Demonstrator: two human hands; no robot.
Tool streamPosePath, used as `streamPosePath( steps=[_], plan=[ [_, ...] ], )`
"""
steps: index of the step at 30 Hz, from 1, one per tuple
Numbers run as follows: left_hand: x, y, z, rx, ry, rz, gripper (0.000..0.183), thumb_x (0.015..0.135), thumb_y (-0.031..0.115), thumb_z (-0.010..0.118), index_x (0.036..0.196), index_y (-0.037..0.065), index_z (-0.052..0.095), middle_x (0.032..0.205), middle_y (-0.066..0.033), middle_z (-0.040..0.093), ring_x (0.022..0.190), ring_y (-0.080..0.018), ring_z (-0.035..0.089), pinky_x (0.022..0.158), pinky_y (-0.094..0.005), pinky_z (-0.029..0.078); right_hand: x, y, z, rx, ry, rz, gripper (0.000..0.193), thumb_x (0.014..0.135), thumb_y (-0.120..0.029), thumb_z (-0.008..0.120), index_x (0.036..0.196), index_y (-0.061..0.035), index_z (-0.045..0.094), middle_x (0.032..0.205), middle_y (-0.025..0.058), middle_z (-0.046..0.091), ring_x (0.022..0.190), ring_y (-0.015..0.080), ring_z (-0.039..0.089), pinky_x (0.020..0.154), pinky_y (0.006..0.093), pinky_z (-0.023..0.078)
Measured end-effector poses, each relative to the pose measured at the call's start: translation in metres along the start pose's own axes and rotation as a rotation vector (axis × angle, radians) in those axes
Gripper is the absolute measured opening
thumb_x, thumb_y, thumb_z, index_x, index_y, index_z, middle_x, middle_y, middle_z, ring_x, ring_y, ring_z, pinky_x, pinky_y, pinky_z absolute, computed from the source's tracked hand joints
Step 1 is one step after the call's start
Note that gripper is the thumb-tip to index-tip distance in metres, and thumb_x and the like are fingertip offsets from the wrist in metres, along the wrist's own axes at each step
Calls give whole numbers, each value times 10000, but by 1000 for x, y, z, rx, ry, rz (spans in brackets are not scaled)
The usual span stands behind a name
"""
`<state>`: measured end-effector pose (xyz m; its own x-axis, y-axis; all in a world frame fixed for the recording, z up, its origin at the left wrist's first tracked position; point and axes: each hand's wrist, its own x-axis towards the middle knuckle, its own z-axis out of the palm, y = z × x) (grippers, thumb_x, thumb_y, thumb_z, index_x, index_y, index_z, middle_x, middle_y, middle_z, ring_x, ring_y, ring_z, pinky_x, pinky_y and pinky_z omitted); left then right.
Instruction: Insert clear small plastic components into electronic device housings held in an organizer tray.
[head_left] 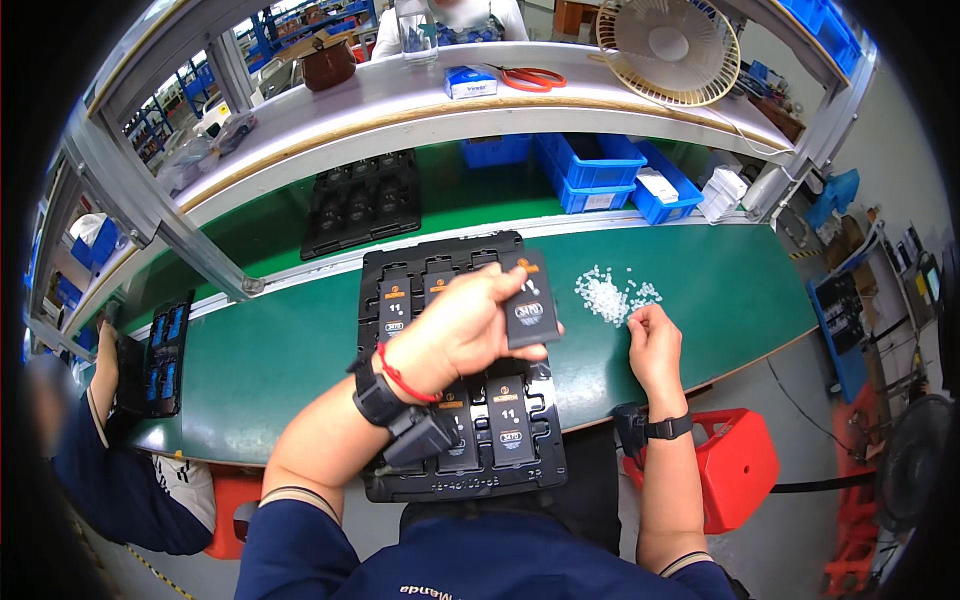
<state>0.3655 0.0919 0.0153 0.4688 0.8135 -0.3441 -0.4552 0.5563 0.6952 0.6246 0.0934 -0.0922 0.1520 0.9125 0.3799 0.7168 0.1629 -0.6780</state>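
My left hand (470,325) grips a flat black battery (532,312) with an orange mark and white print, tilted above the upper right part of a black moulded tray (548,470). Similar batteries (511,425) lie in the tray's pockets; my left forearm and wrist hide part of them. Just right of the tray, on the green table, is a loose pile of small clear plastic pieces (600,298). At the pile's lower right edge my right hand (656,345) has thumb and fingertips pinched together. Whatever is between them is too small to make out.
A shelf (420,100) crosses above the table's far side, bearing a fan (668,45), red-handled scissors (533,78) and a small box. Beneath it stand blue bins (592,165) and another black tray (362,205). A co-worker's arm (104,370) is at far left beside a tray. A red stool (740,470) stands lower right.
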Motion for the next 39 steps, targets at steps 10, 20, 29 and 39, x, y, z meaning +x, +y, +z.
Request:
streamPosePath(
  steps=[10, 20, 29, 39],
  plan=[
    [-7, -45, 3, 227, -76, 91, 528, 822, -13, 637, 1261, 94, 364, 1004, -67, 588, 845, -177, 641, 580, -266, 563, -22, -49, -16, 914, -178, 229, 114, 855, 21, 581, 969, 29, 589, 875, 74, 613, 703, 96, 564, 611, 224, 485],
    [-11, -46, 8, 394, -119, 219, 479, 851, 16, 617, 1252, 78, 364, 991, -41, 588, 826, -103, 611, 561, -191, 514, -46, -85, -24, 1113, -288, 225, 102, 828, 29, 621, 930, 36, 617, 860, 77, 631, 690, 103, 576, 630, 217, 477],
    [-13, -48, 8, 475, -133, 330, 448, 843, 3, 609, 1223, 58, 379, 963, -36, 568, 791, -78, 592, 556, -182, 502, -50, -96, -23, 1022, -294, 135, 116, 821, 54, 619, 933, 23, 614, 874, 44, 598, 753, 77, 558, 644, 196, 460],
    [-10, -53, 6, 508, -180, 470, 448, 830, -17, 609, 1216, 44, 390, 959, -30, 545, 749, -55, 556, 542, -175, 464, -52, -101, -21, 1105, -295, 210, 160, 821, 37, 634, 945, -1, 539, 852, 38, 591, 765, 74, 561, 672, 194, 462]
  ],
)
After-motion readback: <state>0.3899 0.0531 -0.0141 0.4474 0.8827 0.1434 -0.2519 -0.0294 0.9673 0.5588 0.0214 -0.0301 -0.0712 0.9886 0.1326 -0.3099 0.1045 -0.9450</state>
